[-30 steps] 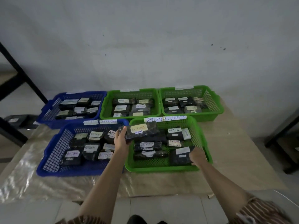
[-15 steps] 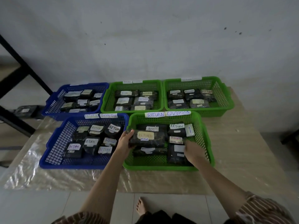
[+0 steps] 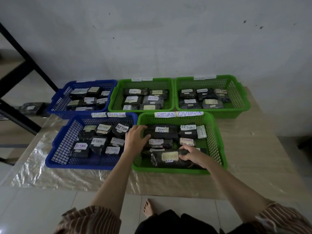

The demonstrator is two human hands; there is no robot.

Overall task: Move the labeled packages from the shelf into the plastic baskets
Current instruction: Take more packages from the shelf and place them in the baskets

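The right hand (image 3: 192,156) holds a black package (image 3: 168,158) with a yellow label, low in the green basket (image 3: 217,142). The left hand (image 3: 135,138), fingers loose and spread, rests on another package (image 3: 162,132) just past it.

Bare forearms, brown-and-cream striped sleeves (image 3: 91,218) pushed up near elbows at lower frame corners; dark trousers (image 3: 172,222) bottom centre; bare foot (image 3: 148,207).
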